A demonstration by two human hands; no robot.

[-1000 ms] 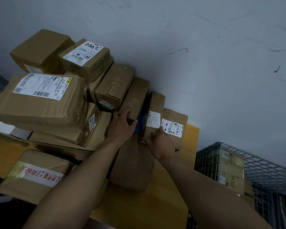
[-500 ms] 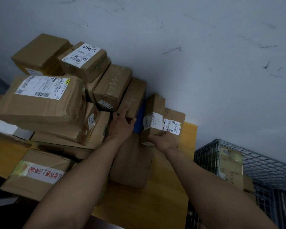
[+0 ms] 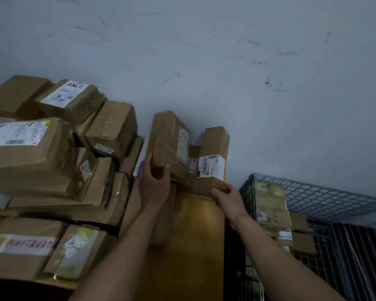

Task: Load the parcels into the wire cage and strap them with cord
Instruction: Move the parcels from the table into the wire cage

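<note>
"Parcels in the person's hands: how many, and which way do they run?" asks the listener.

"Two, both brown cardboard oblongs, each held by its lower end," the describer answers. "The left parcel (image 3: pixel 167 144) has its long axis tilted, its top end leaning away toward the grey wall (image 3: pixel 248 61). The right parcel (image 3: pixel 214 146) stands nearly upright, and a white barcode label low on it faces the camera."

"Where do the fingers sit?"

"The left hand (image 3: pixel 154 187) grips the bottom end of the left parcel, with the thumb on the near face and the fingers wrapped round the left side. The right hand (image 3: pixel 227 196) curls its fingers under the bottom corner of the right parcel, which rises above the knuckles. Both parcels are in the air over the far end of the one yellow table (image 3: pixel 182 268). They are close side by side, but whether they touch cannot be told. A small parcel (image 3: pixel 192 153) shows in the gap behind them."

"And around them?"

"To the left, one pile (image 3: pixel 52 159) of roughly a dozen boxes sits on the table against the wall, and overlap hides the exact count. To the right, one wire cage (image 3: pixel 313 192) stands beside the table. At least three loaded parcels (image 3: pixel 271 213) are stacked at its near-left side."
</note>
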